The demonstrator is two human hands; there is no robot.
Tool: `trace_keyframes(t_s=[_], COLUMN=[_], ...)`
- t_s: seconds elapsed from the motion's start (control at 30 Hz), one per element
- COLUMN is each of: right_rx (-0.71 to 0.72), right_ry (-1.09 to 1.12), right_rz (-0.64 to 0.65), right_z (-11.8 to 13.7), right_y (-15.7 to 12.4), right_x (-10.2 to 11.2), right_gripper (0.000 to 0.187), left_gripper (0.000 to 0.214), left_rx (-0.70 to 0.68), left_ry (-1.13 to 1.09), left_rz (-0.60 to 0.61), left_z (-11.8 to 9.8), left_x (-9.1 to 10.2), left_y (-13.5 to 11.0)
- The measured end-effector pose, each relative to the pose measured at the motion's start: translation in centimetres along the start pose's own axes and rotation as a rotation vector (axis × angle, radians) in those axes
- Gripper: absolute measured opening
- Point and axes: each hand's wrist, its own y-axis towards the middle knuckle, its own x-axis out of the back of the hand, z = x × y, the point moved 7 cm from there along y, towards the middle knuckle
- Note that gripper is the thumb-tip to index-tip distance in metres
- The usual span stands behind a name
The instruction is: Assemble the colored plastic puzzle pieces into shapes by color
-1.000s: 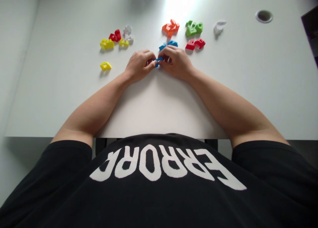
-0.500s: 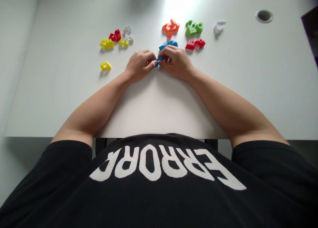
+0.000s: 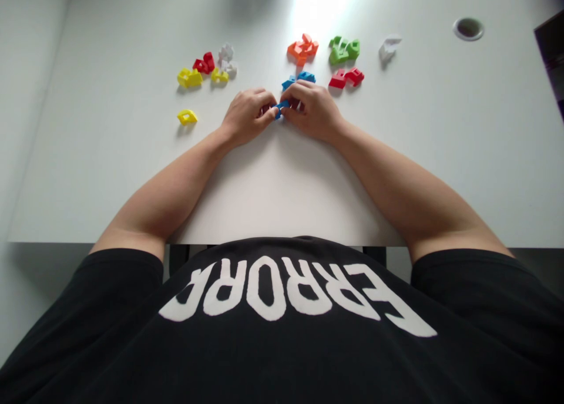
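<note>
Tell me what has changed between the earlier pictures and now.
Nothing visibly changed. The left hand and right hand still pinch the blue plastic piece between them, and the other pieces, such as the lone yellow piece, lie where they were on the white table.

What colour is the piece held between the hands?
The plastic piece is blue; it shows best in the head view, between the left hand and right hand.
</note>
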Motion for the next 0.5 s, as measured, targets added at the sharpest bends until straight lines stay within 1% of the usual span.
trace_keyframes(t_s=[0.3, 0.43, 0.5], right_rx=[0.009, 0.008, 0.01], right_ry=[-0.014, -0.01, -0.011], right_rz=[0.001, -0.028, -0.041], right_z=[0.12, -0.08, -0.27], right_y=[0.01, 0.06, 0.09], right_x=[0.05, 0.06, 0.03], right_gripper=[0.012, 0.01, 0.014], left_gripper=[0.017, 0.017, 0.017], left_rx=[0.005, 0.004, 0.001], left_ry=[-0.022, -0.015, -0.011], left_rz=[-0.004, -0.003, 0.0], left_z=[0.16, 0.08, 0.01], left_x=[-0.02, 0.01, 0.01], left_y=[-0.02, -0.03, -0.02])
